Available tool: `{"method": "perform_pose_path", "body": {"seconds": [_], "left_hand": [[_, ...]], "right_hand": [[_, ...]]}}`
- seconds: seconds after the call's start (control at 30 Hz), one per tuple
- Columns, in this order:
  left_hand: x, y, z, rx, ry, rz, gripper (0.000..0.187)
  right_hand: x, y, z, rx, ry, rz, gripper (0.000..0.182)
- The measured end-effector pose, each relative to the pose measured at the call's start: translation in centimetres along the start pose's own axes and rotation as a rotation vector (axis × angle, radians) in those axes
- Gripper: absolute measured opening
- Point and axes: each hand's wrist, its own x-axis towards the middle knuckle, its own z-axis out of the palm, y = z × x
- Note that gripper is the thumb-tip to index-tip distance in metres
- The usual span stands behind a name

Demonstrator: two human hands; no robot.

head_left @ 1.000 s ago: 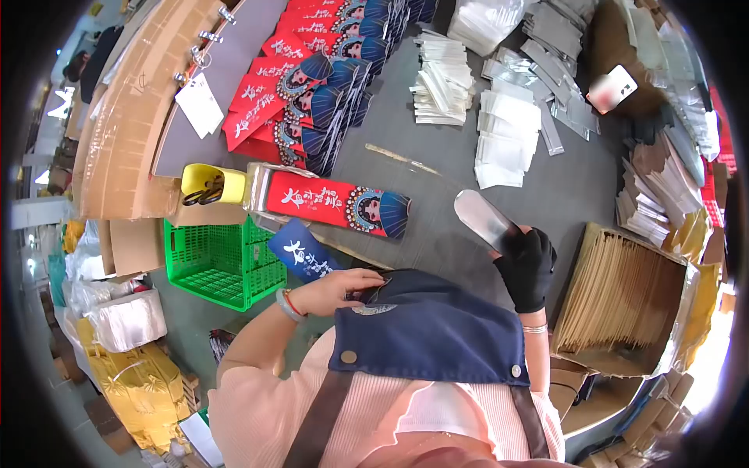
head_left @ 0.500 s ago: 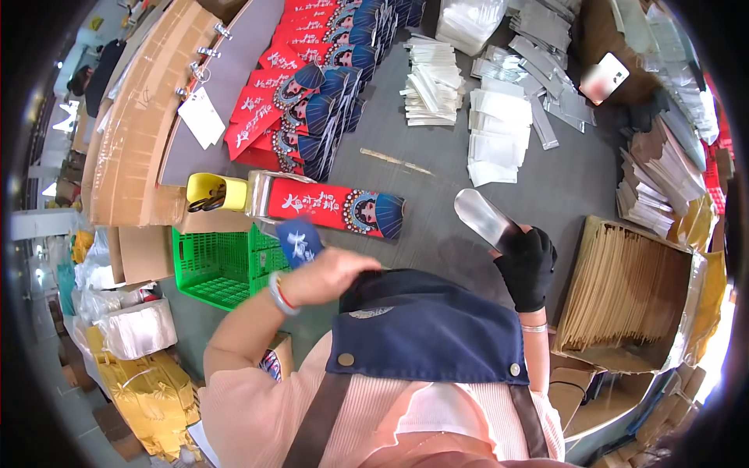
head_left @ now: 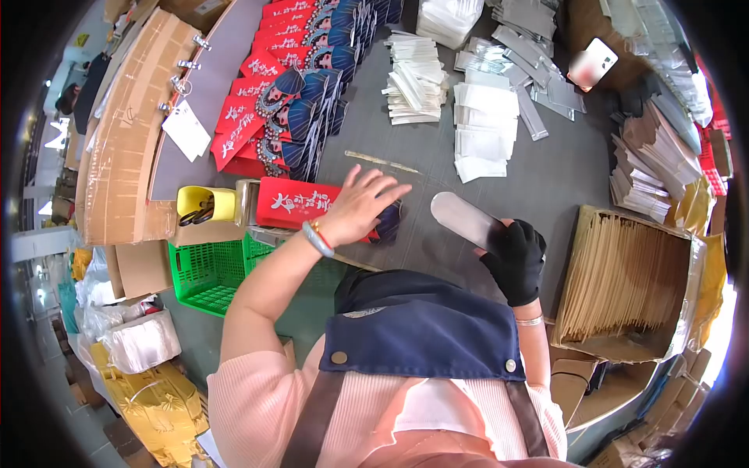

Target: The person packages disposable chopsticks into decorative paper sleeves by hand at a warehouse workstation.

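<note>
Red-and-blue pack [head_left: 300,204] lies long-axis left-right on the tabletop [head_left: 562,183], left hand [head_left: 360,204] spread flat on its right end, gloved right hand [head_left: 515,256] gripping a clear sleeve [head_left: 462,218].

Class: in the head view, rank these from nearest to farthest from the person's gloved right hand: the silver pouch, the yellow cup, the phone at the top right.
Measured from the right hand:
1. Silver pouch: held in that hand, sticking out up and to the left.
2. Phone: far up the table, top right.
3. Yellow cup: across at the left, above the green basket.
</note>
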Motion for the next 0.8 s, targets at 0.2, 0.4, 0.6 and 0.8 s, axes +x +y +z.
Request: {"method": "perform_pose_path", "body": {"seconds": [0.2, 0.4, 0.6, 0.8], "left_hand": [[-1.7, 3.2, 3.5, -0.219, 0.316, -0.376, 0.087], [-2.8, 2.1, 7.5, -0.256, 0.411, -0.497, 0.092], [-2.8, 1.9, 7.3, -0.291, 0.393, -0.515, 0.095], [-2.5, 1.8, 6.2, -0.312, 0.307, -0.494, 0.091]], "right_hand": [[1.1, -1.0, 0.9, -0.038, -0.052, -0.028, 0.06], [1.3, -1.9, 0.7, -0.159, -0.205, -0.017, 0.063], [1.1, -2.1, 1.8, -0.124, -0.264, -0.086, 0.062], [2.7, -6.1, 7.9, 0.032, -0.236, -0.215, 0.069]]}}
